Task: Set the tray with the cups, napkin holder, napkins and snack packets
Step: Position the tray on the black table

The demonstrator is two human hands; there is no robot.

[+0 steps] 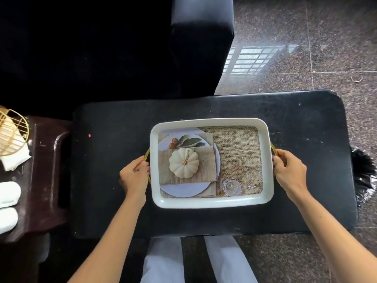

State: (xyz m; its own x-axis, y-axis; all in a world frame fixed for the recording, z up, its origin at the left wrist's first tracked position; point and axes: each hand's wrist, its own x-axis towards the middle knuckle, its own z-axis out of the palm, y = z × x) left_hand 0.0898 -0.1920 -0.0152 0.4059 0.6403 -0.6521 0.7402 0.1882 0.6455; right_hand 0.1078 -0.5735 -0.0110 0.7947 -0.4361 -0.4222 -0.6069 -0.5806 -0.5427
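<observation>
The white rectangular tray (212,202) with 2 gold handles (274,149) lies flat on the black padded desk (106,180). The left hand (133,176) grips the left handle, the right hand (289,170) the right one. A gold wire napkin holder (12,131) stands far left.

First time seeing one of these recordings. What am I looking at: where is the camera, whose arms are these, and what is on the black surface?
No machine here: a person wears one camera on the head, looking down, so the two bare arms are their own. The left hand grips the left handle and the right hand grips the right handle of a white tray on a black padded bench. The pumpkin-and-plate picture inside looks printed on the tray's floor; nothing real seems loaded yet. On the brown side table at far left wait a gold wire napkin holder, white napkins and two white shapes, probably cups.
</observation>
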